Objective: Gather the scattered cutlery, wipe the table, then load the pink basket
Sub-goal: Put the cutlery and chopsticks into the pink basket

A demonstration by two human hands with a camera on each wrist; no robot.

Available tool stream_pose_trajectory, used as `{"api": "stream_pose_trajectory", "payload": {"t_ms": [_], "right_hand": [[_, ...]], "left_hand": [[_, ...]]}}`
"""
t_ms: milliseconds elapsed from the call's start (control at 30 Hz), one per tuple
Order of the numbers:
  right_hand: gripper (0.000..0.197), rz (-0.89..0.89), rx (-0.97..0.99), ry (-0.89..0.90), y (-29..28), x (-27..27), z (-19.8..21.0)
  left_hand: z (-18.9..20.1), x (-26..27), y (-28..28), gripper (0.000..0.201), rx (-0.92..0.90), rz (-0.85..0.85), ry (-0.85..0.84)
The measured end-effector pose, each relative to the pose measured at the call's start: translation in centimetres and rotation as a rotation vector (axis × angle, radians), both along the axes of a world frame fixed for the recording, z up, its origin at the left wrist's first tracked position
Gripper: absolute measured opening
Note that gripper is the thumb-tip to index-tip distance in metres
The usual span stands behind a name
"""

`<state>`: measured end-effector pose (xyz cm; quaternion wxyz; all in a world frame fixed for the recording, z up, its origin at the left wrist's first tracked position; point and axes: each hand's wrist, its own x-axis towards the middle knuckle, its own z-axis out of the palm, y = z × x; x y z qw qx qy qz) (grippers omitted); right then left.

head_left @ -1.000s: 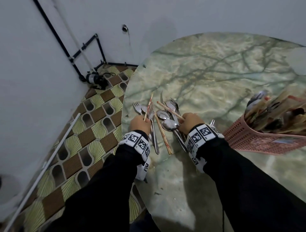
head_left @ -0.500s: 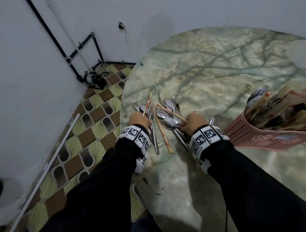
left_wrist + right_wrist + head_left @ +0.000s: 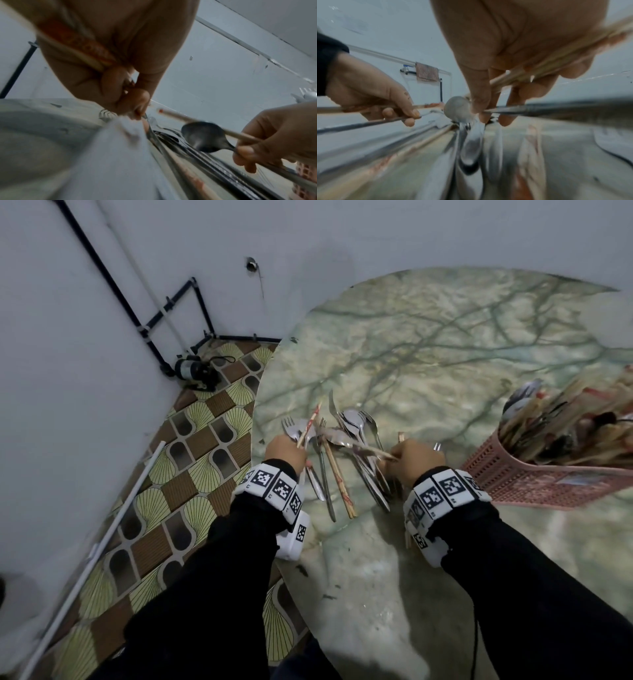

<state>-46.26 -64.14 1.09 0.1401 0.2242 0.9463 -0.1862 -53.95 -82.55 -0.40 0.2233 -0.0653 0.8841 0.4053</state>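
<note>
A heap of steel spoons, forks and chopsticks (image 3: 346, 453) lies on the marble table (image 3: 445, 364) near its left edge. My left hand (image 3: 286, 451) grips a red-printed chopstick (image 3: 310, 424) and a fork handle (image 3: 149, 129). My right hand (image 3: 416, 457) holds a spoon (image 3: 204, 136) and a pale chopstick (image 3: 197, 123) just above the heap. In the right wrist view the spoon bowl (image 3: 456, 108) sits under my thumb. The pink basket (image 3: 534, 474) stands to the right, packed with chopsticks and spoons.
The table edge curves just left of my left wrist, with patterned floor tiles (image 3: 164, 481) below. A white wall rises behind the table. A small pump (image 3: 191, 369) and black pipes (image 3: 137, 313) sit in the floor corner. A striped cloth (image 3: 427, 71) hangs on the wall.
Both hands stayed at the heap, shifting slightly. The spoon and chopstick in my right hand now angle lower toward the pile.
</note>
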Motion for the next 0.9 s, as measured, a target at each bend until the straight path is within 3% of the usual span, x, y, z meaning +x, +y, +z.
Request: {"api": "stream_pose_trajectory", "payload": {"t_ms": [233,467,667,900], "right_hand": [[0.021,-0.091,-0.216,0.273,-1.6,-0.9,1.5],[0.017,-0.167,-0.373,0.209,-5.0,-1.1,0.4],[0.018,-0.166,-0.318,0.11,-7.8,-2.5,-1.6],[0.014,-0.067,-0.144,0.068,-9.0,-2.4,-2.1]], "left_hand": [[-0.1,0.1,-1.3,0.018,0.132,0.067,0.009],[-0.3,0.2,-1.8,0.035,0.203,0.168,0.034],[-1.1,0.6,-0.9,0.018,0.282,0.269,-0.076],[-3.0,1.1,0.1,0.019,0.12,0.244,-0.053]]}}
